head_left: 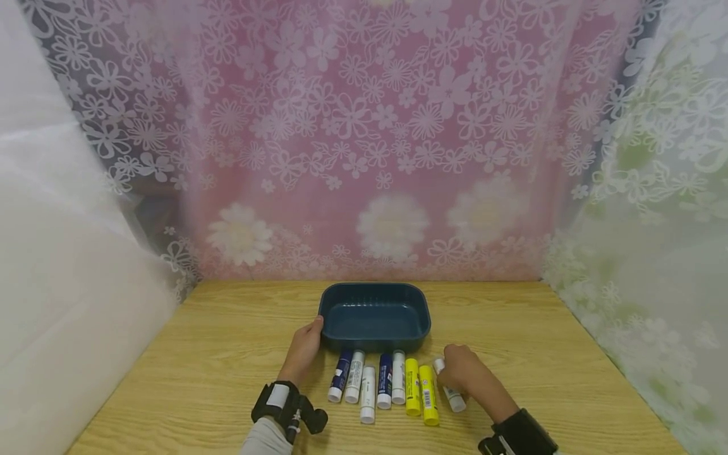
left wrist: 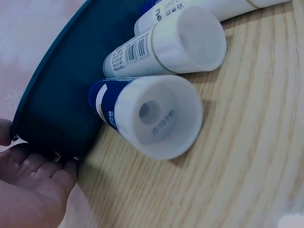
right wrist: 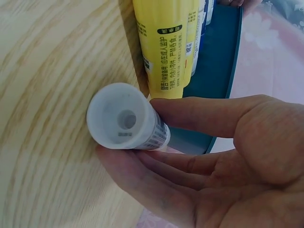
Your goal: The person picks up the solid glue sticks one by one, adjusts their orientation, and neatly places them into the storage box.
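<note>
A dark teal plastic basin (head_left: 372,345) stands on the table, its inside bare. My left hand (head_left: 303,352) grips its left end; in the left wrist view the thumb is at the rim and the fingers (left wrist: 42,166) are under the wall. Between thumb and fingers, my right hand (head_left: 465,370) pinches a white glue stick (head_left: 455,400), whose hollow end (right wrist: 107,118) faces the right wrist camera. Left of it lie two yellow glue sticks (head_left: 429,398). Further left are white glue sticks (head_left: 368,395) and two dark blue ones with white ends (head_left: 340,378).
The wood-grain table (head_left: 227,366) runs back to a pink flowered curtain (head_left: 364,158). Pale sheets hang at the left (head_left: 74,253) and right (head_left: 654,284). The row of glue sticks lies just in front of the basin. Both wrists wear black straps.
</note>
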`<state>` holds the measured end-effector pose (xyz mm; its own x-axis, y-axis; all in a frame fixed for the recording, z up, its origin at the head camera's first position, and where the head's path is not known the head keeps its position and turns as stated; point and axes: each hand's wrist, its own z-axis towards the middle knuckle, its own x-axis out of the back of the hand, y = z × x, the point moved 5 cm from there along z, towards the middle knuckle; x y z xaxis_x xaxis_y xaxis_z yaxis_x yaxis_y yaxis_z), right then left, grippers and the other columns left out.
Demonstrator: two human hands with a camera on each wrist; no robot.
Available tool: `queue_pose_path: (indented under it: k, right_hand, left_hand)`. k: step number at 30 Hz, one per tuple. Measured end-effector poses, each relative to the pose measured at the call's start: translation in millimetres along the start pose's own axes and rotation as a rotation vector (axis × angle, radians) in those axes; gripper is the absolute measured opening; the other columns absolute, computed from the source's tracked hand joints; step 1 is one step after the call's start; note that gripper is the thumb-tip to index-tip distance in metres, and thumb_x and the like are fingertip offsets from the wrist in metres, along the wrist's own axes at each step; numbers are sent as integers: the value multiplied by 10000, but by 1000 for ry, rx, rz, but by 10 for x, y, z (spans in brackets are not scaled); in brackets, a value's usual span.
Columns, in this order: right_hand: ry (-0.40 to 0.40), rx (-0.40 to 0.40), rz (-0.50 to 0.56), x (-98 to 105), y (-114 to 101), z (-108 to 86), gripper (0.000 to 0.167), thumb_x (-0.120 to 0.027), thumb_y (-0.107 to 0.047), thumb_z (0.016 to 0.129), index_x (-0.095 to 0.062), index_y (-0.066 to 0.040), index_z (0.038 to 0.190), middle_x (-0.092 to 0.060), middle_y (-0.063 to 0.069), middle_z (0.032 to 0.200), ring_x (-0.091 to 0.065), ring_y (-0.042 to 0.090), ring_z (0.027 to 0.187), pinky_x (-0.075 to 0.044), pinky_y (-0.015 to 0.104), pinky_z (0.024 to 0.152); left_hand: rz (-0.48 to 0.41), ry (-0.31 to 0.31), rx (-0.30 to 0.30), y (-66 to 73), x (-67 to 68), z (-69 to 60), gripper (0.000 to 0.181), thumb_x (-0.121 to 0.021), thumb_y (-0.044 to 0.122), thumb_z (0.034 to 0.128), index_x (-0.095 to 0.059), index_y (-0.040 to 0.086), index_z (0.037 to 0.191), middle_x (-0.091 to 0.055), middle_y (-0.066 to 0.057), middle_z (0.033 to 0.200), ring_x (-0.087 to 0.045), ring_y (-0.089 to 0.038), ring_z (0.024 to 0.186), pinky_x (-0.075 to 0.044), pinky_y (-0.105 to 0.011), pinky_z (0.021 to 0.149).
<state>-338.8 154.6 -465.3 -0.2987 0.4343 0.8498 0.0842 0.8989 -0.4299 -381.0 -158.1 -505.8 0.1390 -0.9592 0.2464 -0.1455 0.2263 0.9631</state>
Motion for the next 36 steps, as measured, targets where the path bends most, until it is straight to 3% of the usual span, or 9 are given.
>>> queue_pose_path:
  k: [18,36]
  right_hand:
    - [9,-15,-4,-13,-3,7,318,-729,-19,855,-575,115,1098,-575,167,844,-631,248,693,-593,314,508]
    - [44,58,13,104,-98,-12,236,-707,-69,868,-589,93,993,-584,137,792,-638,219,647,-586,303,513]
  left_hand:
    - [11,16,6,11,-2,-13,632,-356,433,1100,-439,-53,1496,-412,-222,1576,-329,-423,1493,-280,-576,1220]
    - [4,10,3,6,-8,-13,616,-357,418,1103,-434,-45,1502,-401,-214,1585,-321,-418,1498,-276,-576,1221]
